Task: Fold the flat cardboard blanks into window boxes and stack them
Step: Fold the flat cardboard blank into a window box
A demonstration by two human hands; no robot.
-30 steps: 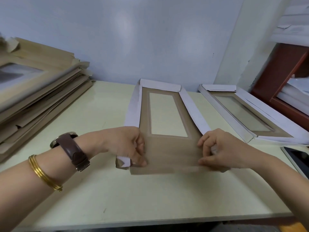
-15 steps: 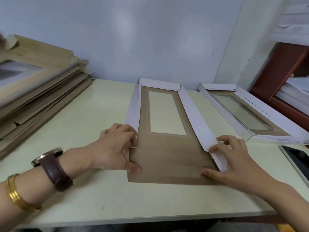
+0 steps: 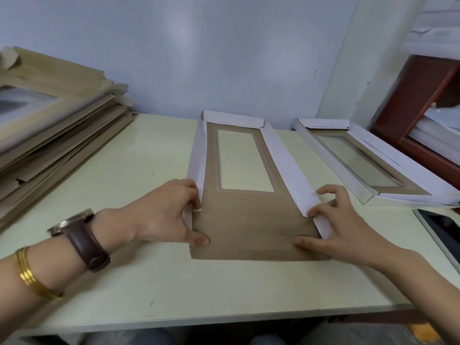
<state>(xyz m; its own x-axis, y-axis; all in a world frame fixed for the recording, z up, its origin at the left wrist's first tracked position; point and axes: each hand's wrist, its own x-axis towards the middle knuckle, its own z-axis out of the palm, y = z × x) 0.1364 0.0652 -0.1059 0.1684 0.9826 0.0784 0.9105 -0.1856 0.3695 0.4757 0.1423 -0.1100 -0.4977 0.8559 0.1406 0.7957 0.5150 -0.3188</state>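
Head view, single moment.

- Cardboard blank: lies brown face up at the middle of the table, long axis running away from the person. Its window sits in the far half. The near half is plain brown panel.
- White flaps stand partly raised along three edges: left flap, right flap, far flap. The near edge lies flat on the table.
- Left hand: at the near end of the left flap. Fingers are curled together against the outer side of the flap. The thumb is pressed flat on the brown panel by the near-left corner. The flap end sits pinched between fingers and thumb side.
- Right hand: mirrors it at the near end of the right flap. Fingers are bent over the white flap, fingertips touching its top. The index finger is arched a little above the others. The thumb lies along the brown panel near the near-right corner.
- The panel between the two thumbs is uncovered.

Surroundings:
- Stack of flat blanks on the left of the table, well apart from the hands.
- Folded window box on the right, near the right hand but not touching it.
- Dark-screened tablet at the right table edge.
- Watch and gold bangles on the left forearm.
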